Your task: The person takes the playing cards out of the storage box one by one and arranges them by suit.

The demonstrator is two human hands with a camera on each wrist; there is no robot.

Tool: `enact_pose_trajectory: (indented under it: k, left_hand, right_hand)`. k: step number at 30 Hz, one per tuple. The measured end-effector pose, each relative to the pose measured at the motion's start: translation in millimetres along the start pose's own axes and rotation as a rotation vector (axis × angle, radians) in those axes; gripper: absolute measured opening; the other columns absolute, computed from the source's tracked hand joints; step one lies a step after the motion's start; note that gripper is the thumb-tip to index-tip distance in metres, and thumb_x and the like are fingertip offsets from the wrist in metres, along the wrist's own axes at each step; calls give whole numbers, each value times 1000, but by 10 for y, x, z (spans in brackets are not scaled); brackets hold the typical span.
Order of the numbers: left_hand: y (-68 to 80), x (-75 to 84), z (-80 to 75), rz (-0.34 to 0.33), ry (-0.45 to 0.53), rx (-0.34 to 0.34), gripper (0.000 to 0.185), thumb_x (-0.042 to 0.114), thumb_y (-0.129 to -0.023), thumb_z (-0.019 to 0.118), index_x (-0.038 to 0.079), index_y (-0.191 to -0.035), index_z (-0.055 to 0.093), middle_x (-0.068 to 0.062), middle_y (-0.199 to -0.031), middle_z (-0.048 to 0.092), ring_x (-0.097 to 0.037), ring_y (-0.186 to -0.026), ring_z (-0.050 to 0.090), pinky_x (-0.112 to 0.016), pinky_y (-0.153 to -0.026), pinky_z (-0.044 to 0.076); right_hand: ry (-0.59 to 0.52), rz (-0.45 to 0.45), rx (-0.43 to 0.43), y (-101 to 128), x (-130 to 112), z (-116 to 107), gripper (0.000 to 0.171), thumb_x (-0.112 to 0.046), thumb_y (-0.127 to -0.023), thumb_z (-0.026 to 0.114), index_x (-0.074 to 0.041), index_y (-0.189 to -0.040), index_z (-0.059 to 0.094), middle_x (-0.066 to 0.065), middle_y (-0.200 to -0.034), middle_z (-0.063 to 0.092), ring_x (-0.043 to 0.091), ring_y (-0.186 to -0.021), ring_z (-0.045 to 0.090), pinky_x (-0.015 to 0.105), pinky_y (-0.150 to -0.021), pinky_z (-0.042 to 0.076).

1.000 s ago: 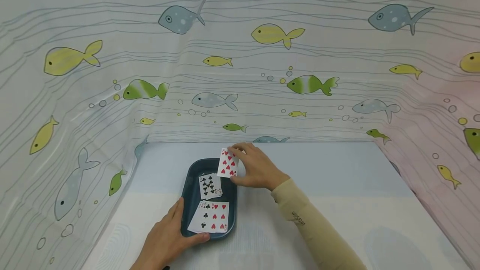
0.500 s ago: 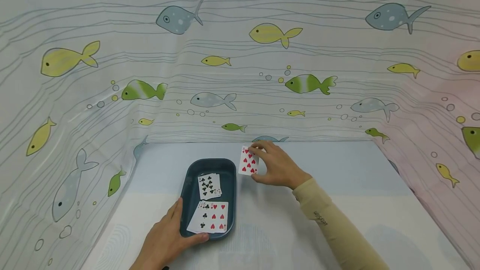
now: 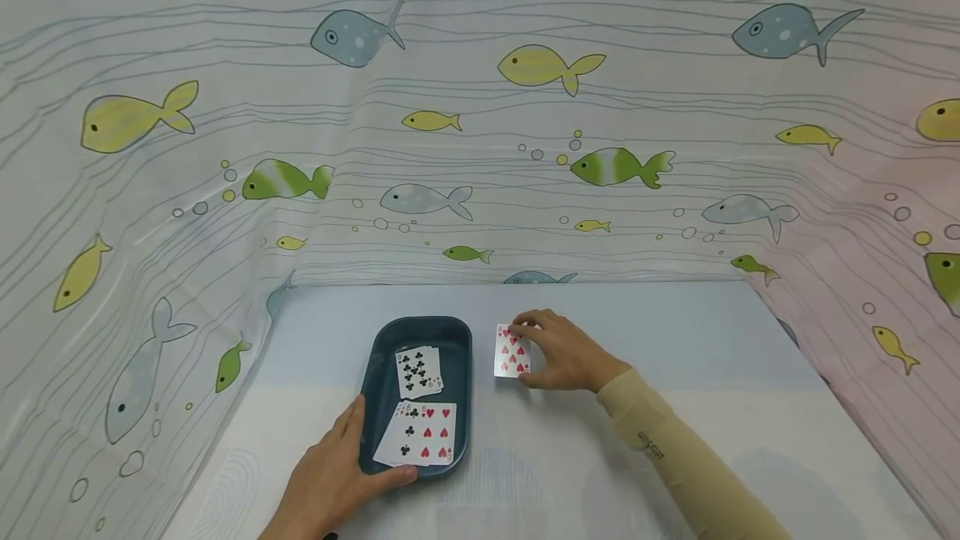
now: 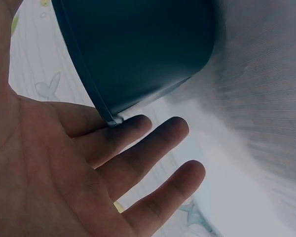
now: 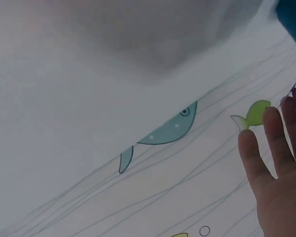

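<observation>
Right hand (image 3: pixel 564 350) pinches heart card (image 3: pixel 512 352), seemingly beside tray (image 3: pixel 456 336).

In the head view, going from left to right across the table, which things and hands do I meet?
Left hand → tray → hearts card → right hand

A makeshift recording booth: fish-print curtain (image 3: pixel 480 107) walls off the covered worktop (image 3: pixel 675 332) behind and beside the grip
</observation>
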State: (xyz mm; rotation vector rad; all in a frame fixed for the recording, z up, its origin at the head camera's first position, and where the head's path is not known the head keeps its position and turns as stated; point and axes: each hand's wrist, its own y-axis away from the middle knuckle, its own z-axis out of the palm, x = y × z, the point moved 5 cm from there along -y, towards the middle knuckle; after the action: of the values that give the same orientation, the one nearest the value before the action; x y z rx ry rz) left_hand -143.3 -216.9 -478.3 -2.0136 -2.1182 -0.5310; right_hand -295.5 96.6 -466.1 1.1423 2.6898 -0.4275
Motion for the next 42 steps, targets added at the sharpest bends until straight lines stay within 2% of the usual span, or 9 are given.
enact_pose_trajectory:
  k: [11,20,25,37,42]
  left_hand:
    - [-3,-9,10,8,-4,10,146,91,-60,67,-8,-157,21,-30,-154,37,-42,-116,56,-65,-98,44]
    - [3,-4,5,8,-4,13,145,91,-61,67,-8,-157,22,-30,-155,36,-43,-119,55,-65,-98,44]
    - [2,-3,5,10,-5,16,146,92,-60,66,-7,-157,22,-29,-155,36,-43,-118,56,-64,-98,45]
    - [-3,-6,16,10,-2,16,146,91,-60,67,-6,-158,21,-29,-155,37,-41,-115,57,-64,-98,45]
    - [2,-11,9,19,-5,24,144,91,-61,67,-6,-158,22,-28,-155,37,-42,-119,56,-62,-98,46]
  right_hand:
    - [-18,32,-118,49,119,315,70,-44,-80,81,-13,-139,62,0,-139,54,21,-127,49,44,-108,43]
    - [-27,13,-156,72,152,378,66,-40,-80,82,-11,-137,63,2,-137,56,23,-123,51,46,-105,44]
    - [-23,30,-190,89,163,405,67,-41,-82,80,-11,-139,61,2,-139,56,23,-125,50,46,-107,43]
    - [-27,33,-179,67,182,415,72,-42,-81,81,-12,-142,59,1,-141,54,23,-129,50,47,-108,42]
    - [-23,16,-141,17,174,383,73,-42,-82,81,-13,-144,57,-1,-142,54,20,-130,49,45,-110,41]
